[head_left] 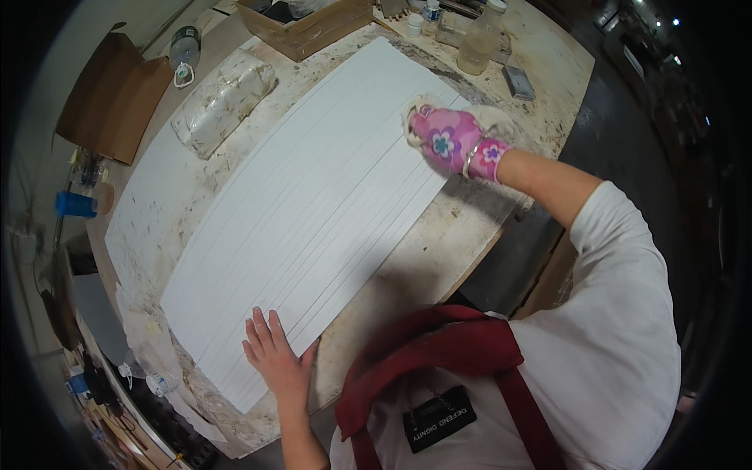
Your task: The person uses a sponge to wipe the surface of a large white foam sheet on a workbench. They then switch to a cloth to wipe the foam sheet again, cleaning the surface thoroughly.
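A long white panel (313, 204) with fine lengthwise grooves lies slantwise across the worktable. My left hand (278, 356) rests flat on its near end, bare, with fingers spread and the thumb by the panel's edge. Toward the far right end, my right hand (450, 141), in a pink flowered glove with a bangle at the wrist, presses down on a bunched off-white cloth (413, 117). Much of that cloth is hidden beneath the glove, and its loose folds show at both sides of the hand.
Beyond the panel lie a plastic-wrapped roll (223, 102), a cardboard box (309, 31) and a clear bottle (185, 51). At the far right stand a cloudy bottle (479, 39) and a small grey block (518, 82). A blue cup (76, 204) sits at the left edge.
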`<action>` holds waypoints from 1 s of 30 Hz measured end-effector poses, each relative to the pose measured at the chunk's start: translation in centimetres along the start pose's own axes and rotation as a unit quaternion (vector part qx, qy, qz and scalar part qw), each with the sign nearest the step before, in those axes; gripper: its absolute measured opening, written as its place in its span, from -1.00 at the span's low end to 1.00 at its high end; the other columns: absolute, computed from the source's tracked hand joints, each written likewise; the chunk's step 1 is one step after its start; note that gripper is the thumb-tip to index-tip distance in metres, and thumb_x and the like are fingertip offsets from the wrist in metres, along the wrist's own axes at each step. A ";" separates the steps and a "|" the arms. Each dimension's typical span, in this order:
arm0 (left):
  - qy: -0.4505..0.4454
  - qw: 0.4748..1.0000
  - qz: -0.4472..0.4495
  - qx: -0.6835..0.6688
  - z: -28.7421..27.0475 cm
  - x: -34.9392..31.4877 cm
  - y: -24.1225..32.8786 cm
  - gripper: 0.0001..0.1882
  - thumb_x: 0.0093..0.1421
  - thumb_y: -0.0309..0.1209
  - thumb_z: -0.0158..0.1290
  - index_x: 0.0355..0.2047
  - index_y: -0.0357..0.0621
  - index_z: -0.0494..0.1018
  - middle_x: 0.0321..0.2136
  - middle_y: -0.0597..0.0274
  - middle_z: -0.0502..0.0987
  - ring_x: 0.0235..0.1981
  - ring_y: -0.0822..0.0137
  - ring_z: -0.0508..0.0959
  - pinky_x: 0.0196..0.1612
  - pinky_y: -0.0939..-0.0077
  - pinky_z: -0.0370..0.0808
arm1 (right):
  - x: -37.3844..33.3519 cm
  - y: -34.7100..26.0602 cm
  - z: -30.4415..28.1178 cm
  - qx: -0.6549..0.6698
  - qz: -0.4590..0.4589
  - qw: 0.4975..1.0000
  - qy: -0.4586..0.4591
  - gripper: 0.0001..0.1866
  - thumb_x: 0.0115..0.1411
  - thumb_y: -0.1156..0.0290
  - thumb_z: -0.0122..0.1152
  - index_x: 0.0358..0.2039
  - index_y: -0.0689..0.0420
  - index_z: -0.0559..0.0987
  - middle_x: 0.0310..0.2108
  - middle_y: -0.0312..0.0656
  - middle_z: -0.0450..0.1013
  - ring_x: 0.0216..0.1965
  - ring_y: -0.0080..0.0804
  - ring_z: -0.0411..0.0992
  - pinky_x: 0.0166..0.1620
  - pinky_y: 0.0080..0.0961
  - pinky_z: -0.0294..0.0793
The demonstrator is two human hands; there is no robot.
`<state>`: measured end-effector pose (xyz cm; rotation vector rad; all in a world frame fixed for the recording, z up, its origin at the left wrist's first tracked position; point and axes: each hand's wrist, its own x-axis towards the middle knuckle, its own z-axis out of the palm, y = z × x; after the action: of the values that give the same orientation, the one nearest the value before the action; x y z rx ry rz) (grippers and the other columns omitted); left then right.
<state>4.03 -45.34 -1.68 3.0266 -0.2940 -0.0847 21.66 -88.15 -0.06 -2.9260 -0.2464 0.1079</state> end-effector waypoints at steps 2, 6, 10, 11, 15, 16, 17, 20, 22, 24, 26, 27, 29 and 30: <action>0.014 1.000 0.006 -0.006 0.0 0.0 0.0 0.02 -0.17 -0.14 0.35 0.26 -0.15 0.10 0.32 0.03 0.05 0.33 -0.09 0.02 0.25 -0.14 -0.02 | -0.1 0.1 -0.9 -0.019 -0.027 0.999 0.003 -0.76 0.15 0.38 0.02 -0.15 0.13 0.39 -0.16 -0.13 0.42 -0.18 -0.28 0.46 -0.13 -0.33 0.51; -0.014 1.000 0.007 -0.008 -0.3 0.2 -0.2 0.05 -0.20 -0.19 0.36 0.28 -0.15 0.08 0.33 0.14 0.06 0.35 -0.02 -0.01 0.30 -0.05 -0.06 | 1.4 5.8 -0.2 -0.039 0.100 0.990 -0.088 -0.76 0.18 0.36 0.01 -0.15 0.13 0.38 -0.18 -0.07 0.42 -0.17 -0.21 0.47 -0.13 -0.30 0.50; -0.006 1.000 -0.006 -0.010 -0.2 0.0 -0.1 0.05 -0.20 -0.20 0.37 0.28 -0.14 0.09 0.33 0.17 0.06 0.35 -0.01 -0.01 0.29 -0.05 -0.06 | 0.4 -0.9 -1.9 -0.039 -0.014 0.999 -0.010 -0.75 0.19 0.34 0.02 -0.15 0.14 0.37 -0.20 -0.04 0.43 -0.18 -0.15 0.48 -0.14 -0.27 0.50; -0.001 1.000 -0.002 -0.015 -0.2 0.0 -0.2 0.05 -0.20 -0.20 0.37 0.28 -0.14 0.09 0.33 0.17 0.07 0.35 -0.01 -0.01 0.29 -0.06 -0.06 | 0.1 -1.4 -1.8 -0.078 -0.042 0.996 0.005 -0.75 0.18 0.34 0.03 -0.15 0.15 0.37 -0.20 -0.06 0.44 -0.18 -0.13 0.48 -0.15 -0.27 0.50; -0.017 1.000 0.013 -0.009 -0.4 0.4 -0.4 0.05 -0.21 -0.20 0.37 0.28 -0.14 0.09 0.33 0.17 0.08 0.35 -0.02 0.00 0.29 -0.06 -0.05 | 2.6 4.5 -1.8 -0.168 0.162 0.963 -0.137 -0.72 0.13 0.31 0.06 -0.15 0.12 0.41 -0.13 -0.05 0.42 -0.08 -0.19 0.44 -0.09 -0.33 0.47; -0.018 1.000 0.007 -0.004 -0.6 0.3 -0.2 0.05 -0.21 -0.20 0.37 0.28 -0.14 0.09 0.33 0.17 0.09 0.35 -0.03 0.00 0.29 -0.06 -0.05 | 1.9 0.4 -1.8 -0.118 0.179 0.969 -0.126 -0.71 0.11 0.33 0.06 -0.14 0.10 0.43 -0.08 -0.05 0.40 0.00 -0.24 0.39 -0.03 -0.36 0.44; -0.020 1.000 0.002 -0.003 -0.5 0.2 -0.1 0.05 -0.20 -0.19 0.37 0.28 -0.14 0.09 0.32 0.17 0.09 0.35 -0.03 0.00 0.29 -0.06 -0.05 | 0.4 -0.5 0.4 -0.078 0.103 0.991 -0.033 -0.66 0.12 0.29 0.05 -0.09 0.10 0.42 -0.05 -0.04 0.40 0.00 -0.22 0.40 -0.03 -0.38 0.44; -0.004 1.000 -0.004 -0.006 0.2 -0.3 -0.4 0.06 -0.20 -0.19 0.37 0.28 -0.15 0.08 0.33 0.16 0.08 0.35 -0.04 0.00 0.28 -0.06 -0.05 | -3.6 -2.6 2.9 -0.141 -0.127 0.974 0.124 -0.48 0.17 0.20 0.01 0.12 0.12 0.33 0.07 0.02 0.35 0.02 -0.10 0.40 0.01 -0.40 0.44; -0.010 1.000 -0.003 -0.010 0.2 -0.2 -0.3 0.06 -0.20 -0.19 0.37 0.28 -0.15 0.08 0.33 0.16 0.08 0.35 -0.05 0.00 0.28 -0.06 -0.05 | -2.0 2.1 3.4 -0.483 -0.080 0.870 0.055 -0.49 0.16 0.23 0.01 0.11 0.13 0.33 0.07 0.02 0.34 0.06 -0.11 0.37 0.05 -0.37 0.40; -0.016 1.000 0.008 -0.009 -0.1 0.0 -0.4 0.06 -0.20 -0.20 0.36 0.28 -0.15 0.07 0.33 0.16 0.07 0.35 -0.05 0.00 0.28 -0.06 -0.05 | -1.3 5.9 2.2 -0.464 0.012 0.886 0.015 -0.50 0.16 0.24 0.00 0.11 0.13 0.33 0.08 0.03 0.34 0.08 -0.11 0.35 0.06 -0.33 0.39; -0.021 1.000 0.014 -0.005 -0.1 0.3 -0.3 0.06 -0.20 -0.20 0.36 0.29 -0.16 0.07 0.33 0.15 0.08 0.35 -0.05 0.00 0.28 -0.06 -0.05 | -0.9 6.5 -0.6 -0.073 0.124 0.989 0.023 -0.50 0.17 0.24 -0.02 0.11 0.14 0.32 0.08 0.04 0.34 0.07 -0.10 0.36 0.06 -0.29 0.40; -0.017 1.000 0.012 -0.001 -0.2 0.4 -0.4 0.06 -0.20 -0.21 0.36 0.29 -0.16 0.07 0.33 0.15 0.08 0.35 -0.05 0.00 0.28 -0.07 -0.04 | -1.3 4.5 -0.6 -0.062 0.129 0.990 -0.017 -0.51 0.18 0.25 -0.01 0.11 0.13 0.33 0.08 0.04 0.34 0.08 -0.09 0.35 0.06 -0.30 0.40; -0.015 1.000 -0.004 0.002 -0.1 0.0 0.0 0.06 -0.20 -0.21 0.36 0.29 -0.17 0.06 0.33 0.15 0.08 0.35 -0.06 0.00 0.28 -0.07 -0.04 | -2.8 -3.7 0.0 -0.045 0.127 0.985 -0.105 -0.53 0.18 0.28 0.00 0.11 0.10 0.34 0.08 0.05 0.34 0.09 -0.07 0.34 0.06 -0.30 0.40; -0.013 1.000 -0.006 0.000 0.0 -0.3 -0.1 0.06 -0.20 -0.22 0.36 0.29 -0.17 0.06 0.33 0.15 0.07 0.35 -0.06 0.00 0.28 -0.07 -0.04 | -4.8 -5.1 1.5 -0.052 0.032 0.995 -0.076 -0.53 0.18 0.26 0.03 0.10 0.11 0.33 0.08 0.04 0.33 0.08 -0.04 0.34 0.07 -0.29 0.39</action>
<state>3.80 -45.20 -1.72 3.0303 -0.2794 -0.1254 16.00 -83.75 -0.24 -3.0334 -0.1864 0.3373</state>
